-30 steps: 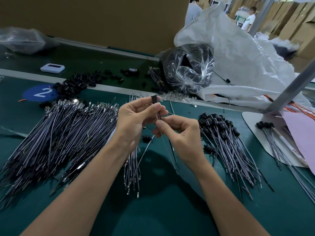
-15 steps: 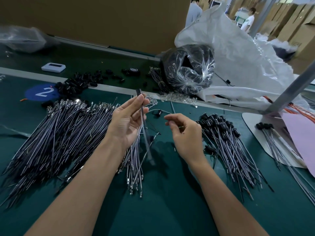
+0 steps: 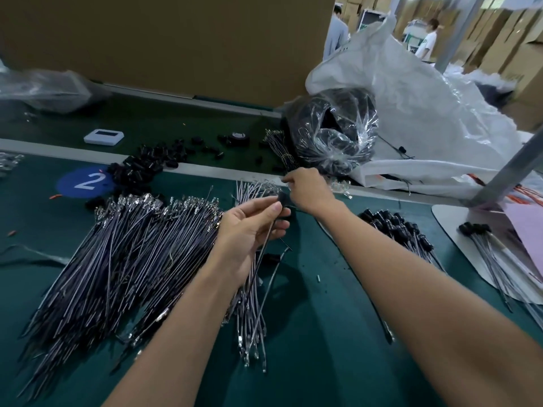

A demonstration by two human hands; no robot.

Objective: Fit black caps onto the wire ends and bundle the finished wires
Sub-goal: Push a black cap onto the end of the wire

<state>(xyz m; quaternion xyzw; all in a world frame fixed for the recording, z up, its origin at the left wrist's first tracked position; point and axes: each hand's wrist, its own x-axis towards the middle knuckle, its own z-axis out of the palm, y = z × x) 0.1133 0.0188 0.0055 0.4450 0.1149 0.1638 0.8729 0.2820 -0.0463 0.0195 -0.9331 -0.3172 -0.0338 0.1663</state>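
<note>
Black-capped wire [image 3: 265, 242] pinched in left hand [image 3: 249, 227]; right hand [image 3: 308, 189] outstretched, grip unclear.

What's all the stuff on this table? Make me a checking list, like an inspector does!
Surface: green mat, largely covered by wires.
Job's things: bare wires heaped left; loose caps beyond them; capped wires right.
Clutter: white gadget, tape roll, shiny bag, white sack.
Hands: left hand pinches the held wire, cap on; right hand reaches to the far edge, grip unclear.
Cables: orange wires at the right edge.
Surroundings: cardboard wall; people and boxes behind.
</note>
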